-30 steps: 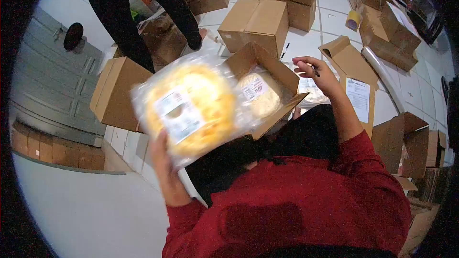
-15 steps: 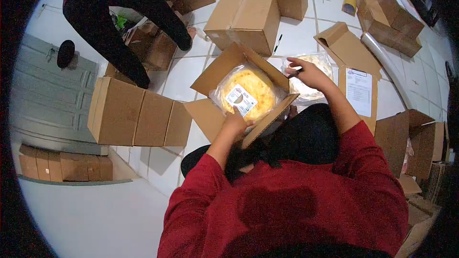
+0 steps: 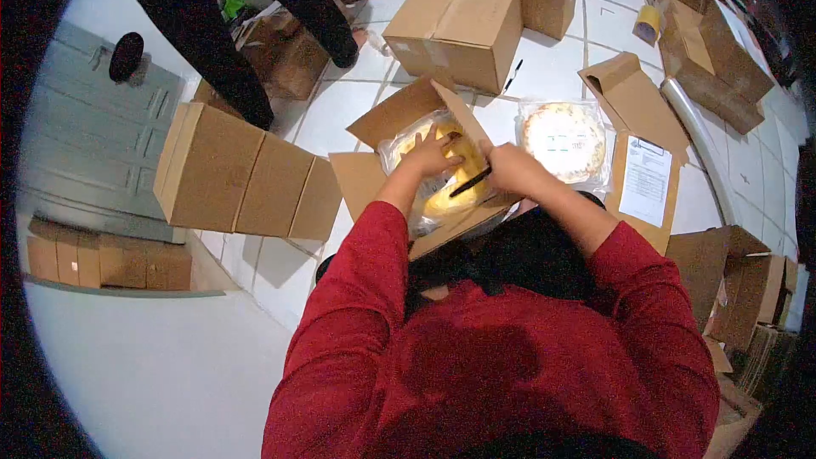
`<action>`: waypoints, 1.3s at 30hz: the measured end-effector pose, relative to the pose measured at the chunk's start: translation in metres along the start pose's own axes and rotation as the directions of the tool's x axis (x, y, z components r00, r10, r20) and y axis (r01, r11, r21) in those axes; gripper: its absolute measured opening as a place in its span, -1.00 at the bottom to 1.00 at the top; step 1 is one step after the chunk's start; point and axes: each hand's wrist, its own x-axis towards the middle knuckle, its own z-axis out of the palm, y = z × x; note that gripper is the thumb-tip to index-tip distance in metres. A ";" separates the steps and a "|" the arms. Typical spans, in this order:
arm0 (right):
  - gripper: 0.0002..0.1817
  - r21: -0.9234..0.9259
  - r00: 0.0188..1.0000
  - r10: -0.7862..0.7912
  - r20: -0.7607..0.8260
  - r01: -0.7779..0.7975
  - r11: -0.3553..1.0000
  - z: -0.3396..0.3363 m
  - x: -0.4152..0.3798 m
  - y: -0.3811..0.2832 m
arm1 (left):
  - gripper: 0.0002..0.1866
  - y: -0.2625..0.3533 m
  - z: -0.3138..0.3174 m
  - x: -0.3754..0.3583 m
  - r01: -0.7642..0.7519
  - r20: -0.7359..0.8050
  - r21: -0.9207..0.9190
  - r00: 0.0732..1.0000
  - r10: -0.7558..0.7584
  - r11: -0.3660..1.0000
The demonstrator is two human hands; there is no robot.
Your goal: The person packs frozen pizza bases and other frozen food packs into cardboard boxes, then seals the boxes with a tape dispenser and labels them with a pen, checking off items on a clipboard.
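Observation:
An open cardboard box stands in front of me with its flaps spread. Inside lies a round yellow item in clear plastic wrap. My left hand rests on it with the fingers spread, partly covering its label. My right hand is closed round a dark, thin pen-like object at the box's right side, its tip pointing over the yellow item. Right of the box, a second round, pale wrapped item lies on the white tiled floor.
A printed sheet lies on flat cardboard at the right. Closed boxes stand at the left and beyond. Another person's dark-clad legs are at the upper left. A tape roll and a pen are farther off.
My right hand has come from above the pale item to the box with the dark object. My left hand has moved up and spread over the yellow item. The view has shifted slightly.

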 end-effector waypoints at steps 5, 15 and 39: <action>-0.68 -0.250 0.946 -0.106 0.308 0.187 0.950 0.017 -0.012 -0.034 | -0.51 -0.031 -0.041 -0.076 0.227 -0.406 0.004 0.890 -0.206 0.974; -0.73 -0.455 0.806 -0.102 0.583 0.428 0.781 0.021 0.005 -0.020 | -0.50 0.022 -0.036 -0.163 -0.108 -0.293 -0.445 0.956 -0.030 0.889; -0.57 0.274 0.924 0.332 0.188 -0.374 0.886 0.036 0.019 0.037 | -0.66 0.029 -0.092 -0.076 -0.025 0.127 -0.270 0.990 0.061 0.963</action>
